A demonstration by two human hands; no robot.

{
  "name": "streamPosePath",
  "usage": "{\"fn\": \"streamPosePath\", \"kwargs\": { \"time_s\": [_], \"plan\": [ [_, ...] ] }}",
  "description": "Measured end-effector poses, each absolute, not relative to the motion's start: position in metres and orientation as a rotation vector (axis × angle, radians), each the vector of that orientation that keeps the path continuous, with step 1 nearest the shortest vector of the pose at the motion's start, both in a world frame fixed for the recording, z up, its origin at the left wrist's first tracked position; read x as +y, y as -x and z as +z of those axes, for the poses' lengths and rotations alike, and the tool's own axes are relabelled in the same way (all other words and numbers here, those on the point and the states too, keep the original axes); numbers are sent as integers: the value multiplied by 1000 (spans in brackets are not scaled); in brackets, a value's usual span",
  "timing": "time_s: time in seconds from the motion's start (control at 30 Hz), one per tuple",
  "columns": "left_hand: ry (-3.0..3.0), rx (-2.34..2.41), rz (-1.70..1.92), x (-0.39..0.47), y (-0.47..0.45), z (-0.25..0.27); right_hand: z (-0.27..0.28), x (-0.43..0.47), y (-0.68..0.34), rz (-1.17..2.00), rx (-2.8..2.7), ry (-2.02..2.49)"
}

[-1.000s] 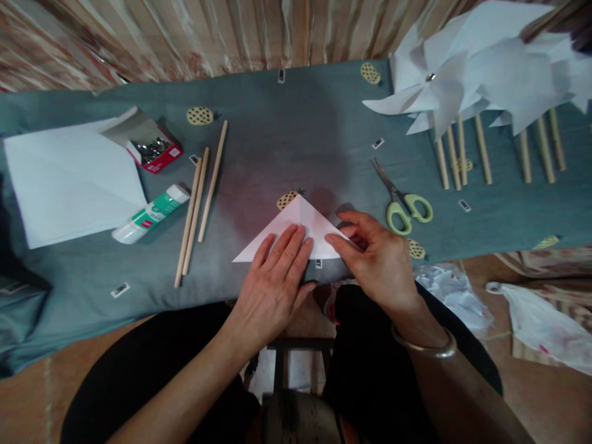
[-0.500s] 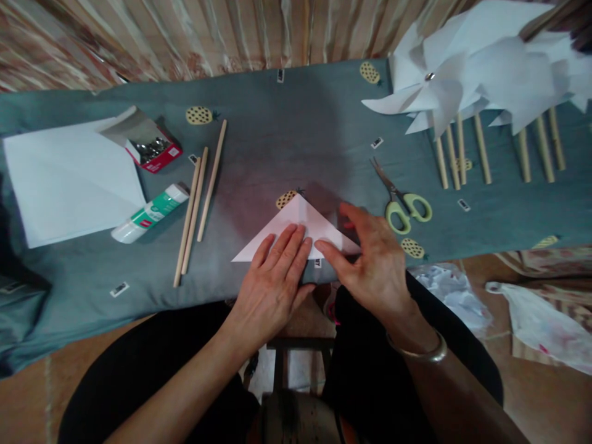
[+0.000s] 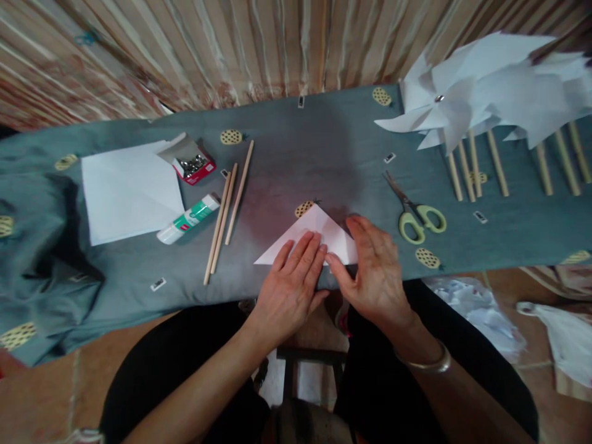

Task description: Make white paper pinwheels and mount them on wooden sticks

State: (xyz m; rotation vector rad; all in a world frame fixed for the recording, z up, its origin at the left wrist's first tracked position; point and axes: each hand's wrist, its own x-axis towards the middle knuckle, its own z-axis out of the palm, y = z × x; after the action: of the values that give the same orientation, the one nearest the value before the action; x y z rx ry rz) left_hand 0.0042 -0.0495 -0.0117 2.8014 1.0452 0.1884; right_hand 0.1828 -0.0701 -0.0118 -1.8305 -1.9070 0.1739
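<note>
A sheet of white paper (image 3: pixel 319 222), folded into a triangle, lies on the cloth-covered table near the front edge, its peak pointing away from me. My left hand (image 3: pixel 293 287) rests flat on its middle, fingers stretched out. At the triangle's right corner is my right hand (image 3: pixel 374 271), its thumb apart from the fingers and touching the paper near the left fingertips. The fingers of that hand lie along the right edge and cover the corner. Green-handled scissors (image 3: pixel 411 213) lie open-bladed to the right of this hand.
Left of the paper lie wooden sticks (image 3: pixel 239 192), a glue stick (image 3: pixel 189 219), a box of metal fasteners (image 3: pixel 192 163) and white paper sheets (image 3: pixel 129 191). White paper pinwheels (image 3: pixel 485 89) on sticks lie at the back right. Plastic bags (image 3: pixel 476 308) are on the floor.
My right hand's raised fingers have come down against the paper's right corner. My left hand stays flat on the paper. The camera view has swung, so everything appears farther right.
</note>
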Motion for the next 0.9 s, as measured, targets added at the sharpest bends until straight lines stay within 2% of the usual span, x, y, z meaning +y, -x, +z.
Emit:
{"fn": "streamPosePath", "kwargs": {
  "time_s": [0.5, 0.9],
  "plan": [
    [-2806, 1068, 163, -50, -7, -11, -6, -72, -177, 32, -1989, 1979],
    [-2812, 1049, 186, -49, -6, -14, -10, -78, -192, 155, -1907, 1962]
  ]
}}
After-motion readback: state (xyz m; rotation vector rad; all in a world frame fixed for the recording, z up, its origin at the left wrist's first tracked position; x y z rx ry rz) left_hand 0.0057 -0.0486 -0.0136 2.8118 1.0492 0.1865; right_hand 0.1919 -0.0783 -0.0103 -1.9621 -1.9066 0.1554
